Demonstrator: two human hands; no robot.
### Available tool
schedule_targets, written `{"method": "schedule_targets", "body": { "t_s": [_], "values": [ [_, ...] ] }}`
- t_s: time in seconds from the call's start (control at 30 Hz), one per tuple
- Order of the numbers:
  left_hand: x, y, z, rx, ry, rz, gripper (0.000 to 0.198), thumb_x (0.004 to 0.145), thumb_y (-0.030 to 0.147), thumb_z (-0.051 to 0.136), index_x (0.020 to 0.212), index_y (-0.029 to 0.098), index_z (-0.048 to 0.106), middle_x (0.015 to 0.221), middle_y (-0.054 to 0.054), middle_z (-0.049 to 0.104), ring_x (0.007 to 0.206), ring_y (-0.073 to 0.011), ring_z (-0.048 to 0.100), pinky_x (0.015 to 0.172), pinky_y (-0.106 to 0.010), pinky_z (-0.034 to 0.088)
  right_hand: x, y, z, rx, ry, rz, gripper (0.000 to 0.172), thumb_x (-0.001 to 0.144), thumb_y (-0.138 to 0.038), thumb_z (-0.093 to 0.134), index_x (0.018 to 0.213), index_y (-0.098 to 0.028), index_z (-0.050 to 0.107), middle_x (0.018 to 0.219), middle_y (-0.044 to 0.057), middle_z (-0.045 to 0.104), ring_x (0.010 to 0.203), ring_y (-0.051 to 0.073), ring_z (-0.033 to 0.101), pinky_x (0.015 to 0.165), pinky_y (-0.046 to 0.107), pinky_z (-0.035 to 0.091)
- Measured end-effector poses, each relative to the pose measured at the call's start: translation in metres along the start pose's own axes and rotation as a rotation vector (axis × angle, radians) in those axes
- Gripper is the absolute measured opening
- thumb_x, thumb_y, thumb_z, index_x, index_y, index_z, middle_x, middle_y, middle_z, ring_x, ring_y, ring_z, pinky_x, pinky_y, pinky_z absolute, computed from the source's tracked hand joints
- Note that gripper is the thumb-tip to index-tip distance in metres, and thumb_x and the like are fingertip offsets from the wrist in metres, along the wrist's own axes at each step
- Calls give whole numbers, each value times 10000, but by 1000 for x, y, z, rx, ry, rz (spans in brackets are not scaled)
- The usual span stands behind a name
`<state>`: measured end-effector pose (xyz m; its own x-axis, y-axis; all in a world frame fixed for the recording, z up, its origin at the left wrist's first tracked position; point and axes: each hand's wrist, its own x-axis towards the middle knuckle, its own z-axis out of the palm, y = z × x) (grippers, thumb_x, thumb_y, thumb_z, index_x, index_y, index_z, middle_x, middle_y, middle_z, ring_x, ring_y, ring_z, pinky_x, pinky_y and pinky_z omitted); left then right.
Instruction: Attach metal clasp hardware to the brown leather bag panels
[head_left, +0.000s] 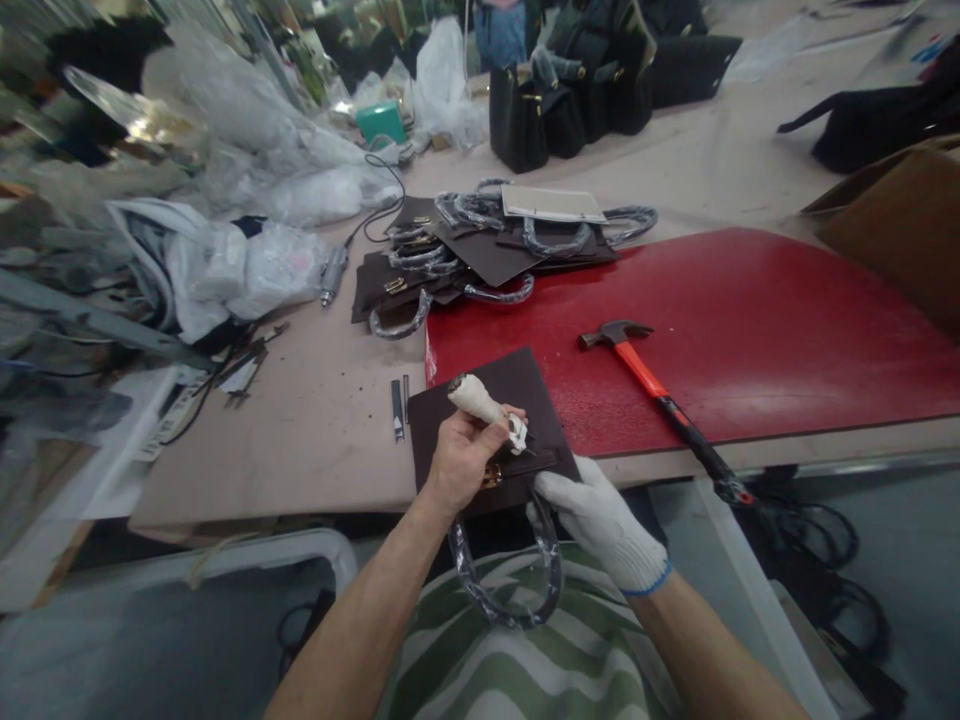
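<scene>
My bare left hand (465,455) is wrapped round a tool with a white-wrapped handle (477,397), its thin tip low over a dark brown bag panel (532,395). My right hand (600,515), in a white knit glove with a blue cuff, grips the panel's near right edge by the handle's base. The panel lies at the table's front edge, with a gold clasp (492,476) near my left fingers. Its plastic-wrapped handle (508,612) hangs toward my striped green and white clothing.
A claw hammer (645,375) lies on the red mat (750,320). Behind is a pile of brown panels (495,255). Two slim tools (397,410) rest left of the panel. Black bags (517,120) and plastic-wrapped items (277,270) stand farther back.
</scene>
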<state>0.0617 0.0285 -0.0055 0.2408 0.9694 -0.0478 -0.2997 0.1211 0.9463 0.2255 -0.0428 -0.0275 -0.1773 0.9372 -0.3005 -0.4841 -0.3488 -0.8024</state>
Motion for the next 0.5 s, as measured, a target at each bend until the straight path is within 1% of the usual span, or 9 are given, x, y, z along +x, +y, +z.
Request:
{"method": "schedule_targets", "body": {
  "t_s": [0.07,0.17,0.23,0.3,0.37,0.4,0.47,0.5],
  "values": [
    [0,5,0,-46,23,-40,349,839,446,843,976,141,745,946,-89,797,850,-181,748,809,-266,588,1,-1,2,27,-25,0,356,718,-397,857,943,-147,738,795,46,698,605,163,594,608,304,558],
    [1,12,1,-145,85,-105,425,762,485,895,925,137,716,946,-97,802,855,-214,769,811,-304,612,2,1,5,87,-52,13,380,703,-442,879,867,-136,725,689,33,661,514,151,563,489,277,514],
    [2,15,1,-168,107,-117,455,727,490,919,915,135,705,933,-99,803,845,-226,775,807,-324,621,3,4,8,148,-49,6,381,697,-441,890,862,-141,723,672,26,653,489,147,558,464,272,502],
    [1,15,0,-157,107,-89,451,735,486,915,923,133,707,932,-100,802,841,-228,776,809,-330,624,4,7,11,194,-44,8,383,696,-440,895,882,-151,727,673,17,652,471,141,546,454,272,498],
    [-2,12,-3,-136,88,-43,422,766,476,895,939,136,715,949,-104,801,857,-232,778,812,-331,626,3,8,14,196,-31,19,407,692,-448,903,927,-158,741,725,28,679,515,149,573,496,282,525],
    [-4,10,-5,-126,75,-17,404,785,469,883,948,139,718,963,-107,801,869,-237,780,810,-333,627,3,9,15,185,-25,16,433,689,-456,907,964,-161,750,774,40,700,576,166,608,553,298,553],
    [-8,6,-10,-106,43,26,367,823,452,856,974,144,722,994,-115,798,900,-249,782,812,-342,631,3,9,15,153,-23,-10,488,683,-470,914,1032,-165,763,892,68,733,756,213,670,723,342,591],
    [-10,4,-12,-95,27,42,353,841,442,841,991,146,724,1011,-120,795,920,-256,781,819,-349,632,3,9,15,133,-28,-23,502,684,-477,913,1050,-167,766,937,76,740,831,232,679,795,360,588]
  ]
}}
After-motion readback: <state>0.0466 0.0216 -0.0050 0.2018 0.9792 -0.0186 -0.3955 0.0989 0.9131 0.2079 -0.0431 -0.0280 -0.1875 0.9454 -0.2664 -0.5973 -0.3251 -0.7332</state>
